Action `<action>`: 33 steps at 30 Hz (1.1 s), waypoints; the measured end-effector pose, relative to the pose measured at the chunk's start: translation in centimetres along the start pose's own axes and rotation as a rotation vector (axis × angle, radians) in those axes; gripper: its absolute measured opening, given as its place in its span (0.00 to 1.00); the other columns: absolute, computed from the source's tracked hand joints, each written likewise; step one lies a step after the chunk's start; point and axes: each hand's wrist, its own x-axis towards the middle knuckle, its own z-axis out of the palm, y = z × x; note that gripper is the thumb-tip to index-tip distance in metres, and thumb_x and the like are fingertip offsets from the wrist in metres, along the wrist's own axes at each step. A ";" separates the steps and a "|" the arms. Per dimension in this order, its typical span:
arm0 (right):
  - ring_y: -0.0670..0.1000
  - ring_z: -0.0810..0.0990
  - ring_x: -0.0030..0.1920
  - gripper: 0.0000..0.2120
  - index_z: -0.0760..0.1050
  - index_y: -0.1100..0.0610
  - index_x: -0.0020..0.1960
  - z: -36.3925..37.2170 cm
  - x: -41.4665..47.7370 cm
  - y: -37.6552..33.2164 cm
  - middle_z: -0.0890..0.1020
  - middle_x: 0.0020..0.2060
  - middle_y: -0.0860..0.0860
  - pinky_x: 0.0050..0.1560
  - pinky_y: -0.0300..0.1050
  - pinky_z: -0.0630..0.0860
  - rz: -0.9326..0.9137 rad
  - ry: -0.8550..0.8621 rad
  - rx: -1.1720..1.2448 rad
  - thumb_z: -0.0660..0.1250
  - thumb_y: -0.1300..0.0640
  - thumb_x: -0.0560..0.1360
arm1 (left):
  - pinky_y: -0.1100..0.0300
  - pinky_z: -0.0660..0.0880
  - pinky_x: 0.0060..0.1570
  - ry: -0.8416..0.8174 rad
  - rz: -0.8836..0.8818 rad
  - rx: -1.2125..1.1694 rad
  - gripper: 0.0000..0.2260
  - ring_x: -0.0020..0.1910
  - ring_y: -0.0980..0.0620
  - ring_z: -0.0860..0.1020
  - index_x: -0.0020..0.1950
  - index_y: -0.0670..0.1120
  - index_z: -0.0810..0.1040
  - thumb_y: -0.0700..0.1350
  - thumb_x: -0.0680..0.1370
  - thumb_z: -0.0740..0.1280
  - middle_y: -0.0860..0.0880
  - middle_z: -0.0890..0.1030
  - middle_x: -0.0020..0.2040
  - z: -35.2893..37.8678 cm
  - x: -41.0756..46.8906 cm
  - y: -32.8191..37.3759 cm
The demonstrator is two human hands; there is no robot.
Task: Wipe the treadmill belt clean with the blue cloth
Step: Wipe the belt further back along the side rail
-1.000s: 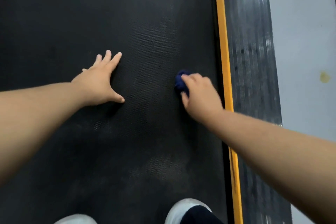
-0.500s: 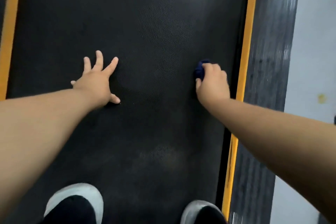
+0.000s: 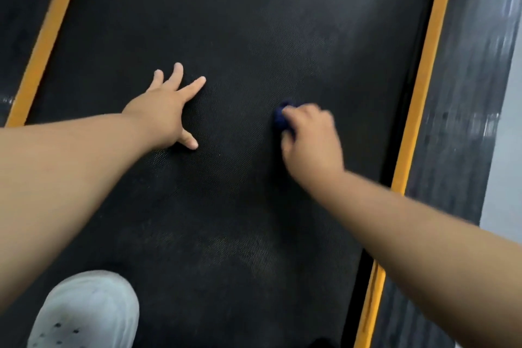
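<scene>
White perforated shoe (image 3: 84,311) at 7 o'clock on dimpled black treadmill belt (image 3: 240,22). Left hand (image 3: 163,113) flat at 10, fingers (image 3: 195,85) spread. Right hand (image 3: 310,144) grips bunched blue cloth (image 3: 279,117) at 1. Orange edge strips (image 3: 418,99) at 3 and 9; bare belt toward 12.

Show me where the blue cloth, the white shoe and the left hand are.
blue cloth (image 3: 279,118): head view, its exposed left part.
white shoe (image 3: 87,311): head view, toe cap.
left hand (image 3: 161,110): head view, back of hand.
</scene>
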 end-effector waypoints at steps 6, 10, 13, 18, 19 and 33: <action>0.61 0.75 0.48 0.17 0.78 0.52 0.58 0.7 -0.4 0.0 0.79 0.52 0.53 0.45 0.53 0.76 -0.278 -0.075 0.017 0.62 0.57 0.70 | 0.30 0.55 0.67 0.079 -0.237 -0.110 0.55 0.76 0.40 0.40 0.75 0.66 0.41 0.63 0.60 0.77 0.55 0.36 0.77 1.6 -1.3 -1.0; 0.61 0.70 0.55 0.15 0.77 0.52 0.60 -1.4 5.2 3.9 0.76 0.57 0.54 0.54 0.52 0.72 0.198 0.120 -0.033 0.61 0.57 0.75 | 0.29 0.58 0.65 0.042 -0.225 -0.146 0.55 0.75 0.35 0.39 0.73 0.69 0.39 0.67 0.59 0.75 0.57 0.35 0.76 1.7 -1.0 -1.9; 0.61 0.72 0.50 0.15 0.78 0.54 0.56 0.3 2.3 0.0 0.77 0.53 0.55 0.50 0.55 0.74 -0.004 0.068 -0.025 0.62 0.58 0.71 | 0.30 0.59 0.66 0.036 -0.190 -0.140 0.55 0.74 0.34 0.39 0.73 0.68 0.38 0.68 0.59 0.74 0.56 0.34 0.76 1.8 -1.0 -2.2; 0.60 0.75 0.44 0.17 0.79 0.56 0.57 2.3 -2.3 -3.4 0.80 0.50 0.53 0.41 0.55 0.77 -0.436 -0.132 0.064 0.67 0.59 0.69 | 0.37 0.61 0.68 -0.063 -0.098 -0.065 0.54 0.75 0.38 0.36 0.72 0.69 0.35 0.64 0.63 0.75 0.55 0.28 0.74 1.0 -2.6 -3.9; 0.60 0.75 0.45 0.17 0.79 0.55 0.58 2.0 -1.5 -2.9 0.80 0.50 0.53 0.42 0.55 0.77 -0.430 -0.114 0.032 0.67 0.59 0.69 | 0.38 0.62 0.68 -0.059 -0.103 -0.057 0.54 0.75 0.40 0.36 0.73 0.68 0.36 0.63 0.63 0.75 0.53 0.27 0.74 1.2 -3.0 -4.2; 0.59 0.74 0.45 0.16 0.76 0.52 0.58 3.4 -1.2 -7.1 0.77 0.51 0.52 0.39 0.51 0.75 -0.485 -0.113 -0.051 0.65 0.50 0.72 | 0.41 0.62 0.67 -0.051 -0.264 -0.121 0.55 0.75 0.39 0.37 0.72 0.67 0.31 0.70 0.62 0.72 0.43 0.29 0.75 2.9 -5.5 -6.5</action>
